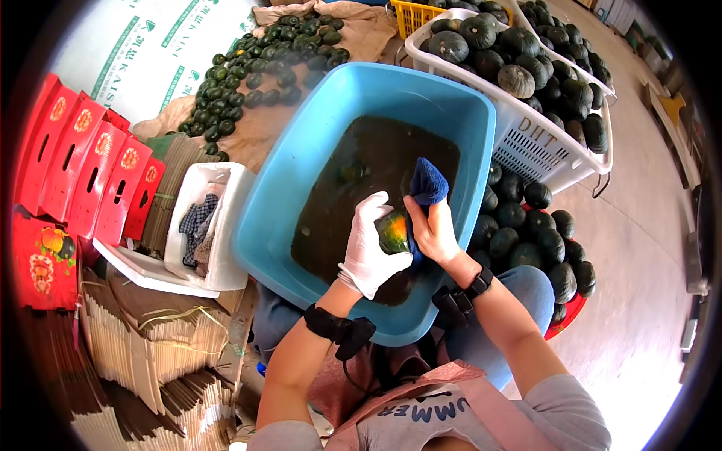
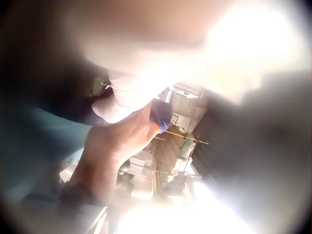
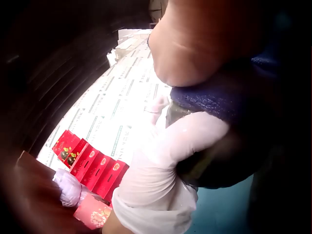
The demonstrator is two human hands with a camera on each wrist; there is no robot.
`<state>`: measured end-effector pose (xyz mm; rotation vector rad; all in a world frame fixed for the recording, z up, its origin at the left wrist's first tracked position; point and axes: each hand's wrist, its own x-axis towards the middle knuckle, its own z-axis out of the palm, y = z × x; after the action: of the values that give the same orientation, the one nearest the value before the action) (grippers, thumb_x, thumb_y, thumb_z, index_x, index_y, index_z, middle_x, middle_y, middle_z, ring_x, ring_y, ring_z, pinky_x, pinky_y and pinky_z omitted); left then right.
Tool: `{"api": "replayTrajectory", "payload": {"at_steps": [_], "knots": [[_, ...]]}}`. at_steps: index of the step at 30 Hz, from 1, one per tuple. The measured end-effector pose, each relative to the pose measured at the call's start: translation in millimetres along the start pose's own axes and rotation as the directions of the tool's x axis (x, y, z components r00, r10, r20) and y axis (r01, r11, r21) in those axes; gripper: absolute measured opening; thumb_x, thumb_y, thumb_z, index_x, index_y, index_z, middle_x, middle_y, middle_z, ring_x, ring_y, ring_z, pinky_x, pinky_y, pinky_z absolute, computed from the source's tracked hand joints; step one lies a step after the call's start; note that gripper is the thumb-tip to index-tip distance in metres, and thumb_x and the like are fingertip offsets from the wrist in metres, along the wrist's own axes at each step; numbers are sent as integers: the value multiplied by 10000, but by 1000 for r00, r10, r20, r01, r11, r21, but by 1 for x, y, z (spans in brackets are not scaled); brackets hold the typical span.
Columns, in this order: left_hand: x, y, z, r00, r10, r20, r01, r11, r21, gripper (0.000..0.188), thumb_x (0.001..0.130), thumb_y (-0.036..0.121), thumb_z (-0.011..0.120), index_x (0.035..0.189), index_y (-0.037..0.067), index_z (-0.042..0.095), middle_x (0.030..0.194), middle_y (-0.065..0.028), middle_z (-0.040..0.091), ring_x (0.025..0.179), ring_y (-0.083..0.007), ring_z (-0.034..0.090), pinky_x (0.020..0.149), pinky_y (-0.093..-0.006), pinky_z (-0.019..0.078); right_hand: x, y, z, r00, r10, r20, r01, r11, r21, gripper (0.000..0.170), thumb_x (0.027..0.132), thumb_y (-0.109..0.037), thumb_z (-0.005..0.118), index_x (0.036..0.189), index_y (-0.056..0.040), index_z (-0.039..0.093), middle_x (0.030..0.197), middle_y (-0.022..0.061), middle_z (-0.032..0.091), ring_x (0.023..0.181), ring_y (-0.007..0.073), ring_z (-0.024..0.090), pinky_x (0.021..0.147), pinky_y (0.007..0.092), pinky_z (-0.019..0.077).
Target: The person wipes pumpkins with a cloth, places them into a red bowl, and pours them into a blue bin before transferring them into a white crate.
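only the head view shows the orange patch [image 1: 398, 224] on one pumpkin [image 1: 388, 239], only the right wrist view a pale bundle [image 3: 68, 187]. over one blue tub [image 1: 282, 195], the gloved left hand [image 1: 372, 249] grips the pumpkin and the right hand [image 1: 436, 231] clasps one blue cloth [image 1: 429, 183] against it; it sits between them.

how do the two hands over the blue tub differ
The left hand wears a white glove; the right hand is bare. The left hand grips a green-and-orange squash; the right hand holds a dark blue cloth against it. Both are over the blue tub with a black strap at the wrist.
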<state>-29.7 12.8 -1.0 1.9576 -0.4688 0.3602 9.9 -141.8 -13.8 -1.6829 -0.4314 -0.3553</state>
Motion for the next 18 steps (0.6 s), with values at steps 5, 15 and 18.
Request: {"api": "replayTrajectory", "payload": {"at_steps": [5, 15, 18], "knots": [[-6, -1, -4, 1000, -2, 15, 3, 997, -73, 996, 547, 37, 863, 1378, 47, 314, 1246, -149, 503, 1119, -250, 568, 1014, -375, 456, 2, 14, -4, 999, -3, -42, 4, 1000, 29, 598, 947, 26, 577, 1477, 32, 300, 1430, 154, 467, 1306, 221, 457, 1110, 324, 332], [29, 27, -57, 718, -696, 36, 493, 471, -731, 691, 743, 0, 707, 1358, 48, 395, 1126, -158, 601, 975, -263, 641, 881, -392, 548, 1, 36, -2, 979, 166, -116, -190, 952, -241, 772, 813, 74, 451, 1537, -56, 216, 1355, 294, 528, 1259, 426, 519, 1057, 413, 430], [72, -35, -126, 918, -361, 164, 396, 812, -430, 631, 663, 122, 868, 1200, 13, 556, 1137, -144, 627, 1054, -275, 635, 929, -381, 539, 5, 42, -12, 855, 519, 15, -461, 772, -439, 818, 771, 51, 449, 1533, -30, 161, 1313, 328, 533, 1197, 463, 539, 996, 467, 476]]}}
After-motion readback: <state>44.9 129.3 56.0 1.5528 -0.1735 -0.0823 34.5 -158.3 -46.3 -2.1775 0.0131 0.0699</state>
